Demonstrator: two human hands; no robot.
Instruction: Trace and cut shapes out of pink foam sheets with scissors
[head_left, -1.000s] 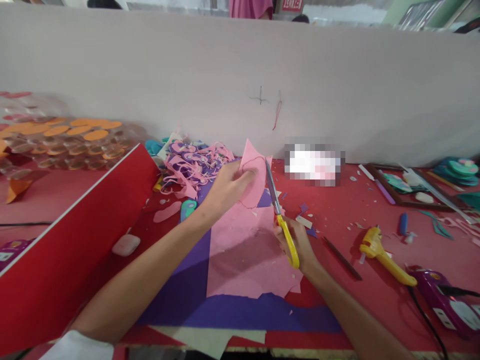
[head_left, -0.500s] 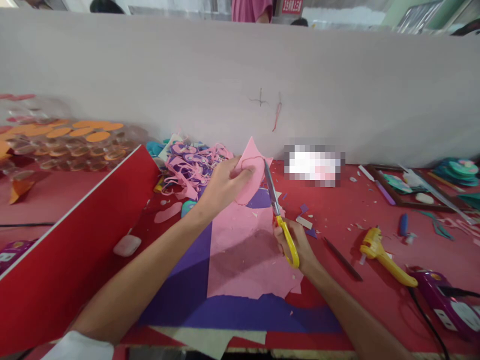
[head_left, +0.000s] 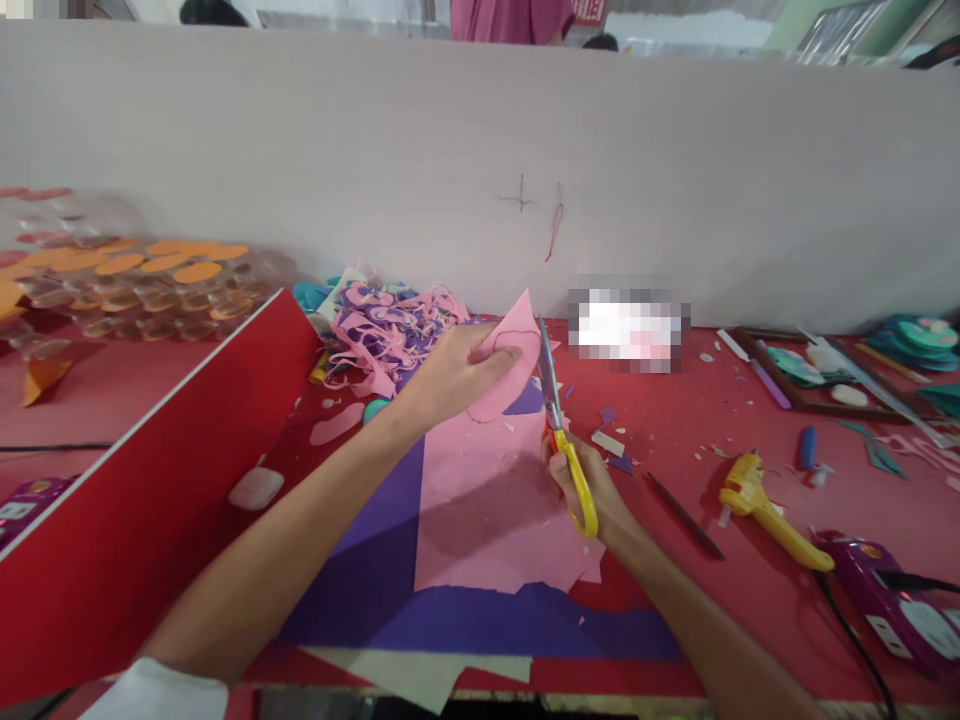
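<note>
My left hand (head_left: 459, 375) pinches a pink felt piece (head_left: 514, 365) between thumb and fingers, holding it up off the table. A curved line is drawn on the felt, and its top ends in a point. Closed round the yellow handles of a pair of scissors (head_left: 555, 400) is my right hand (head_left: 589, 480). The blades point upward, right beside the felt's right edge; whether they touch it I cannot tell. Below both hands lies a larger pink felt sheet (head_left: 480, 510) on a purple sheet (head_left: 360, 590).
Pink and purple scraps (head_left: 390, 330) are heaped behind my left hand. A red board (head_left: 172, 480) stands at the left. Rightward lie a brown pencil (head_left: 686, 517), a yellow glue gun (head_left: 772, 510), a purple power strip (head_left: 892, 600) and a brown frame (head_left: 825, 405). A grey partition (head_left: 337, 150) rises behind.
My left hand has turned the felt piece and shifted it slightly right and down. A small pink offcut now lies behind the scissors. My right hand has hardly moved.
</note>
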